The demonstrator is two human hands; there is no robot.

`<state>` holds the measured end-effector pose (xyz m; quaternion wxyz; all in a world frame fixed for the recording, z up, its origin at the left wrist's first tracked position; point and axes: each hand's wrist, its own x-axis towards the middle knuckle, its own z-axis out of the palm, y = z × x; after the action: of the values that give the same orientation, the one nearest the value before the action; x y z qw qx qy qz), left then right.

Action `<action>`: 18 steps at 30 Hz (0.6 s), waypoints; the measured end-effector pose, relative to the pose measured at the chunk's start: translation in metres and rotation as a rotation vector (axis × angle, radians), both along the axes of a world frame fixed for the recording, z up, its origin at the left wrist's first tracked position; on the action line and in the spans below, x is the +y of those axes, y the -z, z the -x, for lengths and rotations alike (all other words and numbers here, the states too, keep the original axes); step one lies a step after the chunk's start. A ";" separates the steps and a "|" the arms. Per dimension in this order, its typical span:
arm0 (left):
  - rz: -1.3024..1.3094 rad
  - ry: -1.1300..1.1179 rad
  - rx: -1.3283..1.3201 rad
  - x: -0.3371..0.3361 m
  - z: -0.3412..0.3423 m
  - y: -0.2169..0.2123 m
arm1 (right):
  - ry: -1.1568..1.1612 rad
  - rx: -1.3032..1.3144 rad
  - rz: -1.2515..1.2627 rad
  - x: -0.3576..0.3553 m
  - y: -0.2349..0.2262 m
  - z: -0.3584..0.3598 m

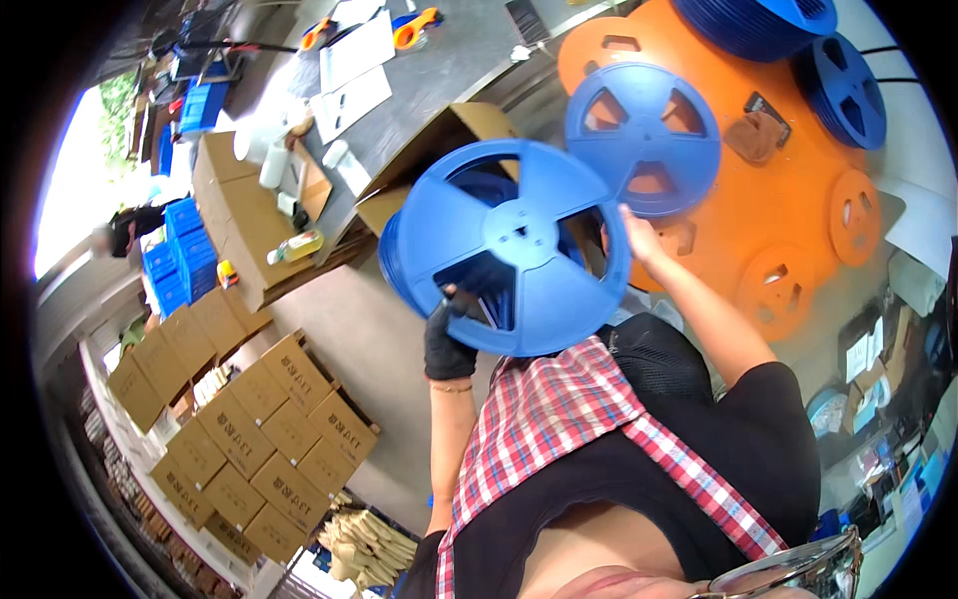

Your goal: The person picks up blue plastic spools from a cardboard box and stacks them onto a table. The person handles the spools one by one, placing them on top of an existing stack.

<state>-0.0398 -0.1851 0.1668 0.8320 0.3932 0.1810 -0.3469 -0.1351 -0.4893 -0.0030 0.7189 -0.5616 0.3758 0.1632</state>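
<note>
I hold a stack of large blue plastic reels (519,245) up in front of me, the front one facing the camera with three cut-out windows. My left hand (449,334), in a black glove, grips the stack's lower left edge through a window. At the right rim, my bare right hand (639,240) presses against the stack. A single blue reel (644,135) lies flat just behind, on an orange table (788,215).
More blue reels (798,30) are stacked at the orange table's far side, with small orange discs (853,205) on it. An open cardboard box (449,150) stands beside a grey bench with papers (349,75). Many closed cartons (269,419) cover the floor on the left. Another person (130,225) works far left.
</note>
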 end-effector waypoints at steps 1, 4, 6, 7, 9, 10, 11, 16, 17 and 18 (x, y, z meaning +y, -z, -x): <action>0.092 0.030 -0.031 0.002 0.000 0.003 | -0.291 -0.021 0.653 -0.006 0.016 0.000; -0.003 -0.049 -0.056 -0.002 0.019 -0.007 | -0.452 -0.075 1.252 -0.024 0.034 0.002; -0.004 -0.061 -0.073 -0.001 0.026 -0.009 | -0.546 -0.011 1.431 -0.031 0.068 0.012; 0.075 -0.047 -0.112 0.006 0.022 0.000 | -0.625 -0.005 1.471 -0.034 0.087 0.013; 0.043 -0.177 -0.079 0.010 0.021 -0.007 | -0.656 -0.118 1.449 -0.032 0.083 0.014; 0.095 -0.172 -0.063 0.015 0.017 -0.008 | -0.601 -0.233 1.385 -0.031 0.079 0.019; 0.142 -0.173 -0.052 0.020 0.014 -0.010 | -0.545 -0.355 1.315 -0.027 0.061 0.016; -0.039 -0.317 0.028 0.024 0.021 -0.009 | -0.089 -0.692 1.115 -0.013 -0.068 0.003; -0.104 -0.361 0.048 0.022 0.021 -0.010 | 0.027 -0.697 1.031 -0.014 -0.078 0.001; -0.065 -0.328 0.041 0.022 0.022 -0.006 | 0.205 -0.711 0.963 -0.015 -0.077 0.001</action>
<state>-0.0614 -0.1628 0.1725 0.8605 0.3780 0.2708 -0.2083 -0.1366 -0.5047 0.0745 0.4774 -0.8048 0.1963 -0.2931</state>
